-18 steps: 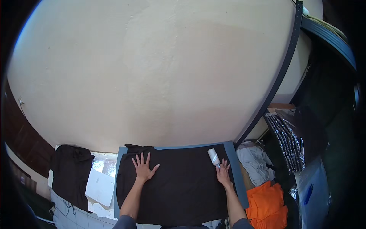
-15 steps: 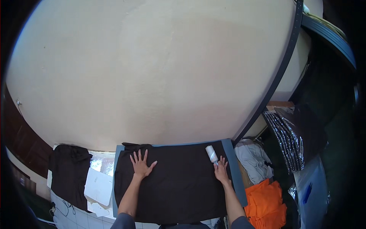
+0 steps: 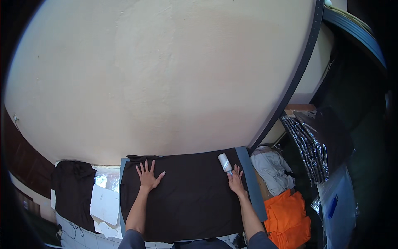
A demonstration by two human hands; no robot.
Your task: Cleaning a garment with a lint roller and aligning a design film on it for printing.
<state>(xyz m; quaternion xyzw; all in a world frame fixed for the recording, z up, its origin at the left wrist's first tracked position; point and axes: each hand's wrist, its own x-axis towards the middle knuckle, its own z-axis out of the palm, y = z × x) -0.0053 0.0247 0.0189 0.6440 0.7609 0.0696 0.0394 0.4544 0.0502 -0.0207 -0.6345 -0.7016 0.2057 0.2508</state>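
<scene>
Black cloth point(image 3: 188, 199), lower centre: likely soft, light; hold edges. Left hand point(image 3: 149, 178) splayed; right hand point(image 3: 236, 181) at roller point(image 3: 224, 162), grip unclear.

The broad dark cloth point(image 3: 190, 203) looks matt, the roller point(image 3: 224, 162) smooth and papery — the stacked packages point(image 3: 306, 147) glossy plastic.

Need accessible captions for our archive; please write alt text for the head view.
A person's left hand lies spread on dark cloth over a blue-grey board; the right hand holds a white roller. Orange cloth and grey cloth lie crumpled to the right, a dark bundle to the left.
</scene>
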